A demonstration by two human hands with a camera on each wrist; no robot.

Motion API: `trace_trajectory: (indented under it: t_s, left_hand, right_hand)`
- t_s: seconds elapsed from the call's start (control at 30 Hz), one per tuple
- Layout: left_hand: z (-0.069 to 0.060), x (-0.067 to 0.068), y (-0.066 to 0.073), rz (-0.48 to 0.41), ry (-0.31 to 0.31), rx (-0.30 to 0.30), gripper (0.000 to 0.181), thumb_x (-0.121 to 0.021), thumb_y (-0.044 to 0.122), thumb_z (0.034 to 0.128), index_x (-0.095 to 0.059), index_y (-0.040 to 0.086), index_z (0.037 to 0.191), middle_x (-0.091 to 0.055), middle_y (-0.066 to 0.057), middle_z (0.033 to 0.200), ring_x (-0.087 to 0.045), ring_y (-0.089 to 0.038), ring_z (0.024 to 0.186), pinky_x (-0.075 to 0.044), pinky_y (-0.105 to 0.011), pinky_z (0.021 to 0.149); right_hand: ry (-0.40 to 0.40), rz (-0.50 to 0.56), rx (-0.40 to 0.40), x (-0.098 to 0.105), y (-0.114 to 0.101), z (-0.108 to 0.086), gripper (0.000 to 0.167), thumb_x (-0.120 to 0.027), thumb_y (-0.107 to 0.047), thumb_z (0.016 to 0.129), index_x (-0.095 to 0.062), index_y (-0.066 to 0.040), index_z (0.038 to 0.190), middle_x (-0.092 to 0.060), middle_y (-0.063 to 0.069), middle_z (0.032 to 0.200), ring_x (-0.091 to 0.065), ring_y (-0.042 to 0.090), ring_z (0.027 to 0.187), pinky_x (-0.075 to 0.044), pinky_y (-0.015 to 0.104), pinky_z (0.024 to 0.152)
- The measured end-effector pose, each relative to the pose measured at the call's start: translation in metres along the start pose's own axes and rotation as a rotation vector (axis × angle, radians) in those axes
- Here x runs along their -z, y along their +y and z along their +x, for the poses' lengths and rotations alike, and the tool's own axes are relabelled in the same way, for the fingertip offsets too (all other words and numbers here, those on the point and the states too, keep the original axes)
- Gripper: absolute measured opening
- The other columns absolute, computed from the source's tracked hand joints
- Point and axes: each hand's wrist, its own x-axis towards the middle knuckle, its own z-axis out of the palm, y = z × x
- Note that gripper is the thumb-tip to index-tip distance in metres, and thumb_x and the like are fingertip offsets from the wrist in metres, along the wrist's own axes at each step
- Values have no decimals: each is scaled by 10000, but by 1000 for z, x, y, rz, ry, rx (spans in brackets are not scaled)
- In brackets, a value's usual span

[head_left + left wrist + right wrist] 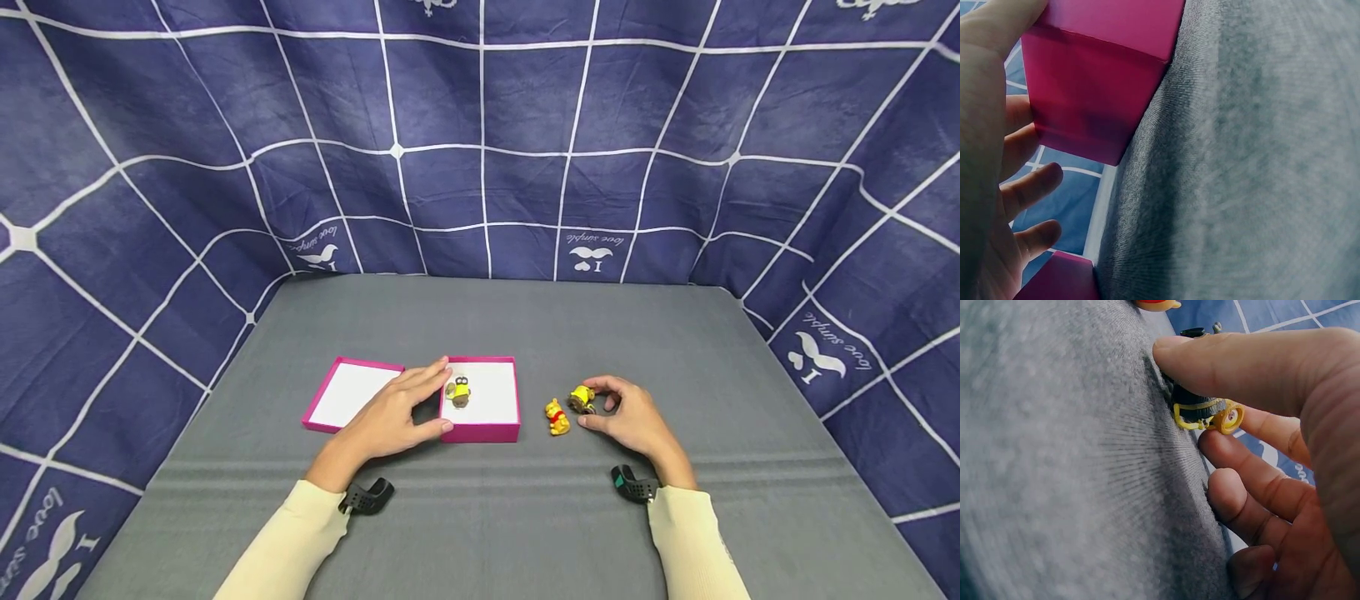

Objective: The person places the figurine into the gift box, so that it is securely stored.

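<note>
My left hand point(393, 417) touches the left side of an open pink box point(480, 432), its thumb by the front corner and its fingers reaching toward the back corner. Inside the box, a Minion figurine point(461, 392) lies near the left wall. My right hand point(628, 417) holds a second Minion figurine point(581, 398) at the table surface, between thumb and index finger. Much of that figurine point(1197, 407) is hidden by the thumb in the right wrist view. Just left of it lies a Winnie-the-Pooh figurine point(557, 417) with a red shirt.
A pink-edged lid or tray point(348, 396) with a white inside lies left of the box, partly covered by my left hand. The grey cloth-covered table point(495, 517) has blue curtains point(525, 108) with white lines behind it and at both sides.
</note>
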Motion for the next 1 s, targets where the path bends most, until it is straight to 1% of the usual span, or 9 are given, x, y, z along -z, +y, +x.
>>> trace_trajectory:
  t_s: [0.13,0.37,0.5,0.67,0.83,1.0]
  left_hand:
    - [0,-1,0,7,-7,9,846,-570,731,870,-397,258,1550,-301,129,1642,-397,-131,1440,-370,-501,1151]
    - [0,-1,1,8,-13,10,849,-570,729,872,-392,256,1553,-297,136,1642,-392,-135,1444,-360,-508,1157]
    - [1,0,1,8,-20,13,851,-550,740,874,-383,261,1556,-285,148,1645,-382,-124,1450,-342,-500,1171]
    - [1,0,0,13,-23,14,852,-546,746,872,-382,265,1556,-283,150,1644,-387,-126,1447,-350,-502,1165]
    - [1,0,1,10,-15,11,849,-566,732,872,-393,256,1553,-299,135,1642,-393,-136,1445,-352,-511,1162]
    - [1,0,0,15,-6,3,844,-583,720,871,-402,250,1549,-311,128,1638,-400,-136,1441,-363,-514,1153]
  right_hand:
    - [4,-5,1,-1,0,1,501,-909,-288,726,-703,-240,1181,-675,-20,987,-528,135,799,-408,253,666]
    - [22,-11,2,-3,1,1,478,-906,-256,725,-709,-233,1159,-673,-23,944,-509,123,749,-396,249,631]
    - [29,-18,4,-3,0,1,459,-897,-237,735,-710,-225,1153,-674,-25,935,-509,123,746,-393,251,632]
    - [29,-32,2,-4,-2,1,442,-882,-217,747,-708,-226,1154,-675,-29,939,-508,129,748,-388,255,641]
    - [51,-48,19,-6,-3,2,439,-884,-240,744,-713,-234,1147,-673,-35,941,-506,123,746,-384,252,634]
    - [68,-65,33,-7,-3,2,448,-899,-299,731,-715,-249,1137,-683,-38,950,-501,102,717,-385,246,616]
